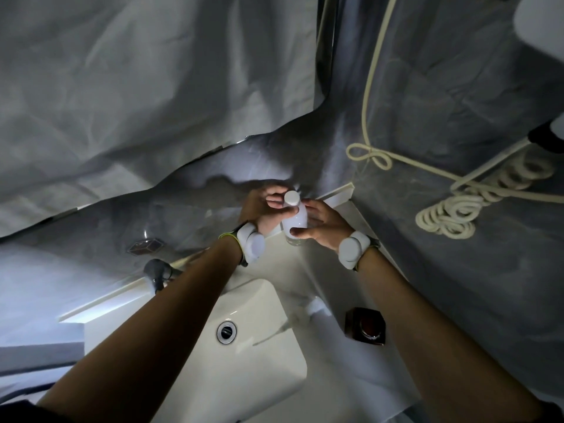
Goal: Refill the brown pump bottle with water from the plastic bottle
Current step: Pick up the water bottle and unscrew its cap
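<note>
The plastic bottle (pixel 294 221) stands upright at the far back corner of the tabletop (pixel 329 270), behind the sink (pixel 244 346), its long axis vertical and its white cap (pixel 291 198) on top; the cap looks closed on the neck, so I judge the step in hand to be unscrewing it; my right hand (pixel 323 228) wraps the bottle's body from the right, thumb across the front, gripping it steady; my left hand (pixel 265 209) comes in from the left with fingers (pixel 274 199) pinched on the cap, so it is grasping the cap rather than the body; both hands meet on the same thing, left above, right below.

The relation that matters for the pour lies nearer me: the brown pump bottle (pixel 365 327) sits on the tabletop at the right of the sink, well apart from the plastic bottle and back toward my body, just beside my right forearm; I see its dark square top from above, and I cannot tell whether the pump head is on or off; so the water has to travel toward me and slightly right; the right hand, already holding the body, is the nearer one to carry it there. The tap (pixel 157 271) stands left of the sink, clear of that path.
</note>
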Tool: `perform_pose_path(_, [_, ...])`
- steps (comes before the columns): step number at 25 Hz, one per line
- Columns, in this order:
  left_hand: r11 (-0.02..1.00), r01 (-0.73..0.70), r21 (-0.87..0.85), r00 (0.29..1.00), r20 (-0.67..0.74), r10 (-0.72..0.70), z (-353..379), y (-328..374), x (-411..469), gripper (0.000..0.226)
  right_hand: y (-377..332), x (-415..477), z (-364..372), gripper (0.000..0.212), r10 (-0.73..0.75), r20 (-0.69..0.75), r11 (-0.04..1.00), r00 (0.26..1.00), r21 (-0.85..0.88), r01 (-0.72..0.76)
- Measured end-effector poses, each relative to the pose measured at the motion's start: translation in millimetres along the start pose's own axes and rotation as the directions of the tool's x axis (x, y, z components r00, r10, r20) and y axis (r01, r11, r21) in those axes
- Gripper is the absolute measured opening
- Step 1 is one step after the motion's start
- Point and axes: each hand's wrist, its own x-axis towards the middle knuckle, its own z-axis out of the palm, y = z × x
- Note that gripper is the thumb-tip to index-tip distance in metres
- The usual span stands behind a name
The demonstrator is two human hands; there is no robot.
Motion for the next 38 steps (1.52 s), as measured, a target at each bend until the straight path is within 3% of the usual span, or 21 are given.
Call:
perform_pose_path(5, [0.984, -0.097, 0.148, 0.995, 0.018, 0.095, -2.0, 6.5, -4.4, 0.038, -0.9, -0.5, 3.4, 0.074, -0.011, -0.014, 1.000, 1.000, -0.009, 0.011])
perform_pose_path(14, [0.980, -0.118, 0.159, 0.993, 0.022, 0.116, -13.0, 29.2, -13.1, 0.031, -29.9, -23.3, 1.8, 0.073, -0.054, 0.017, 0.997, 0.998, -0.060, 0.055])
perform_pose_path(21, [0.959, -0.197, 0.202, 0.977, -0.044, 0.210, -25.6, 82.0, -39.9, 0.028, -78.1, -59.3, 13.0, 0.059, -0.286, 0.110, 0.935, 0.952, -0.186, 0.303])
perform_pose_path(27, [0.974, -0.225, -0.016, 0.968, -0.120, 0.222, -48.0, 139.9, -79.0, 0.029, -131.8, -99.6, 26.4, 0.044, -0.289, 0.026, 0.929, 0.957, -0.235, 0.287])
perform_pose_path(33, [0.954, -0.278, -0.107, 0.959, -0.076, 0.271, -74.4, 197.1, -121.3, 0.028, -183.5, -150.0, 36.4, 0.046, -0.339, 0.121, 0.909, 0.933, -0.213, 0.358])
perform_pose_path(38, [0.898, -0.420, -0.129, 0.899, 0.076, 0.431, -95.5, 234.1, -157.3, 0.028, -221.7, -191.9, 38.9, 0.035, -0.340, 0.422, 0.887, 0.840, -0.153, 0.436])
